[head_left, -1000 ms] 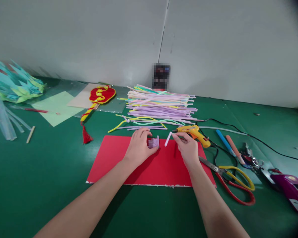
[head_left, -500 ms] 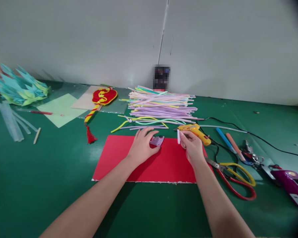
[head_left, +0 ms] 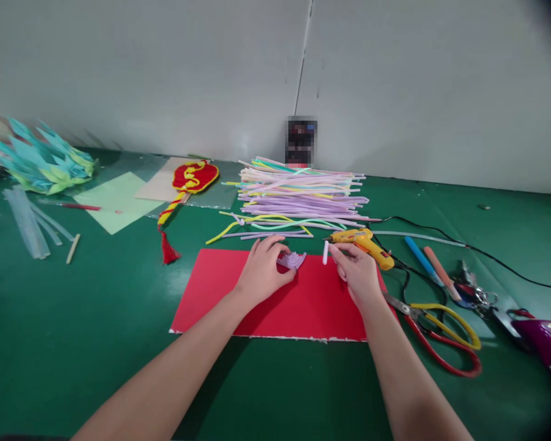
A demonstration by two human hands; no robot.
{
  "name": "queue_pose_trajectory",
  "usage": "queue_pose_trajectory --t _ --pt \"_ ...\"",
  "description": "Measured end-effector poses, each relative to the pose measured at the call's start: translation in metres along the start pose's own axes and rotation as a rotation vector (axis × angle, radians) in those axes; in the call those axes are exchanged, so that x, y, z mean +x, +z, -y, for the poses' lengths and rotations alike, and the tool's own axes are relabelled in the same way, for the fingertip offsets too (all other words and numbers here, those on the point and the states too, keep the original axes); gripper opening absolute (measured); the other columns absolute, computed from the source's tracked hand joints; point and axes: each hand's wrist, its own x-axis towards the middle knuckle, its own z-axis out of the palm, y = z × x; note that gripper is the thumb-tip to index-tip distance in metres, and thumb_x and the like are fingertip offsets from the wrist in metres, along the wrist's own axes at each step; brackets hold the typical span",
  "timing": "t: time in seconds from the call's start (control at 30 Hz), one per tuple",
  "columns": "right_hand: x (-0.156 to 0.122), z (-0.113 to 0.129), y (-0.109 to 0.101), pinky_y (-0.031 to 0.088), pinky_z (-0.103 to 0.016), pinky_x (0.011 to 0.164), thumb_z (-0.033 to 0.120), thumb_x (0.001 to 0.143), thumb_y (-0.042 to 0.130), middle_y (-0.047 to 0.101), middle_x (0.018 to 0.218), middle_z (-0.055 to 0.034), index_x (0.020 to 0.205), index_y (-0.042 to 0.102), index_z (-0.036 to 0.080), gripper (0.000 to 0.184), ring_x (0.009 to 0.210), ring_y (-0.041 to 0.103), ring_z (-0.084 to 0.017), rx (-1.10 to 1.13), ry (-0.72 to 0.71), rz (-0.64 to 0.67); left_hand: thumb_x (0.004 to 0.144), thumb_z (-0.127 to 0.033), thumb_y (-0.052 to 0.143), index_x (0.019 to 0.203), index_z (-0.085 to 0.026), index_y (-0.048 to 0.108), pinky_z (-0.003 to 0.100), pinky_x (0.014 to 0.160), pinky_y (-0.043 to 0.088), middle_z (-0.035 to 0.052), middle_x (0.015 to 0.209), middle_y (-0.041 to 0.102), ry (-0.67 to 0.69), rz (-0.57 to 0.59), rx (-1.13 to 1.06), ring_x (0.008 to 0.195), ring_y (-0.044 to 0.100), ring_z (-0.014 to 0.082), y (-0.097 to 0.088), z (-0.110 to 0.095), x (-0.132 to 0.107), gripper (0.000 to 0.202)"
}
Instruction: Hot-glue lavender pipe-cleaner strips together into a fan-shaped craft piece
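Observation:
On a red board (head_left: 275,306) lies a small lilac piece (head_left: 292,261) made of pipe cleaner lengths set side by side. My left hand (head_left: 266,269) curves round it, with the thumb and a finger at its edges. To the right, just above the board, my right hand (head_left: 352,269) pinches a short bent length of lilac pipe cleaner (head_left: 326,252) between thumb and forefinger. A yellow glue gun (head_left: 365,244) rests just behind my right hand.
Behind the board lies a heap of pastel pipe cleaners (head_left: 303,190). Scissors (head_left: 434,331), two markers (head_left: 425,260) and a purple tool (head_left: 544,343) are on the right. A red-and-yellow fan (head_left: 193,177), green paper (head_left: 119,202) and glue sticks (head_left: 25,223) lie left.
My right hand has brought the short pipe cleaner slightly left, nearer the lilac piece. My left hand stays almost still around that piece. The view has shifted a little.

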Motion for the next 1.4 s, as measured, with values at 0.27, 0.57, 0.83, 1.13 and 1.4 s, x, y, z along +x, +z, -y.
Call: queue_pose_trajectory --t 0.27,0.57,0.83,1.13,1.4 --pt "-0.002 0.002 0.000 0.014 -0.017 0.031 0.042 0.063 0.071 0.036 0.037 0.0095 0.082 0.064 0.015 0.034 0.032 0.025 -0.003 0.040 0.020 0.012 0.071 -0.028 0.060 0.107 -0.023 0.053 0.048 0.105 0.023 0.0059 0.125 0.047 0.006 0.048 0.010 0.121 0.040 0.0238 -0.004 -0.003 -0.001 0.037" --pt "-0.002 0.001 0.000 0.014 -0.018 0.032 0.044 0.063 0.071 0.036 0.037 0.0093 0.081 0.063 0.015 0.035 0.032 0.026 -0.003 0.045 0.027 0.005 0.082 -0.034 0.049 0.118 -0.022 0.046 0.044 0.106 0.024 0.0058 0.131 0.046 -0.032 0.043 0.039 0.124 0.038 0.0206 -0.003 -0.002 0.000 0.039" --pt "-0.001 0.002 0.000 0.016 -0.018 0.032 0.046 0.062 0.070 0.039 0.037 0.0085 0.081 0.063 0.016 0.037 0.032 0.028 -0.004 0.017 0.021 0.001 0.085 -0.056 0.028 0.138 -0.013 0.026 0.049 0.109 0.003 0.0116 0.146 0.024 0.085 0.172 0.280 0.135 0.016 0.0256 0.007 -0.031 -0.019 0.068" --pt "-0.001 0.001 0.000 0.016 -0.018 0.032 0.046 0.063 0.070 0.038 0.037 0.0089 0.081 0.063 0.016 0.035 0.032 0.028 -0.003 0.009 0.019 0.009 0.085 -0.059 0.022 0.137 -0.013 0.029 0.053 0.108 -0.002 0.0097 0.145 0.026 0.076 0.206 0.298 0.136 0.011 0.0254 0.009 -0.030 -0.019 0.069" --pt "-0.001 0.002 0.000 0.016 -0.018 0.032 0.047 0.062 0.070 0.037 0.036 0.0090 0.080 0.064 0.016 0.036 0.032 0.027 -0.004 0.019 0.022 0.006 0.085 -0.058 0.025 0.137 -0.017 0.028 0.054 0.108 0.000 0.0096 0.144 0.028 0.071 0.194 0.282 0.136 0.012 0.0265 0.009 -0.031 -0.019 0.067"
